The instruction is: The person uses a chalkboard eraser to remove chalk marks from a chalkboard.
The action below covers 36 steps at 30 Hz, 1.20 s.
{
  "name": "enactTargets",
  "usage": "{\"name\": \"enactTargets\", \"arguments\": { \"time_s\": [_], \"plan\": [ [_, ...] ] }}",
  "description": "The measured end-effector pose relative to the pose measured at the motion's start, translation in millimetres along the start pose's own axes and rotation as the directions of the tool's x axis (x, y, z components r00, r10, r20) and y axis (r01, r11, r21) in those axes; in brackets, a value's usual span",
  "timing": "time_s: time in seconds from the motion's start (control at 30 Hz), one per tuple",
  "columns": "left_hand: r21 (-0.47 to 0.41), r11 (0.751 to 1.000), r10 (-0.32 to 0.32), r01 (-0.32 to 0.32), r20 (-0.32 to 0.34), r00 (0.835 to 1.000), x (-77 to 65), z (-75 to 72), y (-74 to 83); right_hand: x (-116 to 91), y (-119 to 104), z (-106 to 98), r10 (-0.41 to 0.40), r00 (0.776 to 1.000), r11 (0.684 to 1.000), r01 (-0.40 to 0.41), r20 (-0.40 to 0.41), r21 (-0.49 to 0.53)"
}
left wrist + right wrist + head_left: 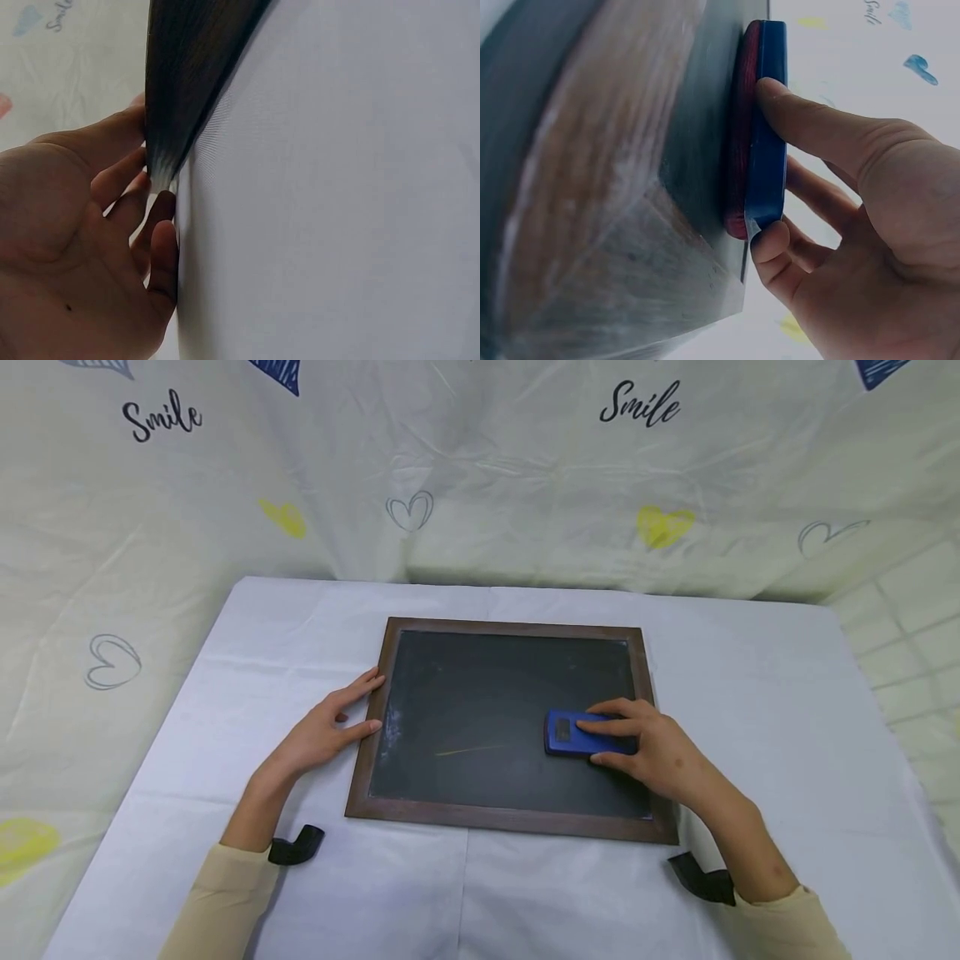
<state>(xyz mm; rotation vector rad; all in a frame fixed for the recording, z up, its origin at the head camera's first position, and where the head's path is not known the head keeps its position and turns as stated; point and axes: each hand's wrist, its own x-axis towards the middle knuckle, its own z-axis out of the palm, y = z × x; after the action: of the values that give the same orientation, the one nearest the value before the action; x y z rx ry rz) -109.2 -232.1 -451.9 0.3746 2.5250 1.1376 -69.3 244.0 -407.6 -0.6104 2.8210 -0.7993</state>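
A chalkboard (480, 693) in a brown wooden frame lies on the white-covered table. My left hand (326, 731) rests at the frame's left side, its thumb and fingertips touching the edge; the left wrist view shows the thumb on the frame (199, 67) and the other fingers beside it. Near the board's right side, my right hand (660, 747) grips a blue chalkboard eraser (573, 732) between thumb and fingers. Its dark red felt side (741, 135) faces the board in the right wrist view. A thin yellow chalk line (467, 750) shows left of the eraser.
White cloth (225, 693) covers the table around the board. Behind it hangs a pale curtain (510, 468) printed with hearts and the word Smile. A whitish chalk smear (392, 731) marks the board's left edge. Black curved pieces (297, 846) sit at both wrists.
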Motion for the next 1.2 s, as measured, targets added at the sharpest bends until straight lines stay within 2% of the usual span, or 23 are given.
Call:
{"name": "enactTargets", "arguments": {
  "time_s": [0.37, 0.7, 1.2],
  "plan": [
    [0.017, 1.000, -0.008, 0.008, -0.003, 1.000, 0.7, -2.9, 1.8, 5, -3, 4, -0.019, 1.000, 1.000, 0.019, 0.011, 0.013],
    [-0.008, 1.000, -0.013, 0.013, -0.004, 1.000, -2.3, -0.2, 3.3, 15, -17, 14, -0.041, 0.998, 0.998, 0.039, 0.040, 0.046],
    [-0.012, 1.000, -0.019, 0.018, -0.006, 1.000, -3.2, 0.6, 2.4, 24, -29, 22, -0.020, 0.998, 0.997, 0.016, 0.065, 0.071]
  ]
}}
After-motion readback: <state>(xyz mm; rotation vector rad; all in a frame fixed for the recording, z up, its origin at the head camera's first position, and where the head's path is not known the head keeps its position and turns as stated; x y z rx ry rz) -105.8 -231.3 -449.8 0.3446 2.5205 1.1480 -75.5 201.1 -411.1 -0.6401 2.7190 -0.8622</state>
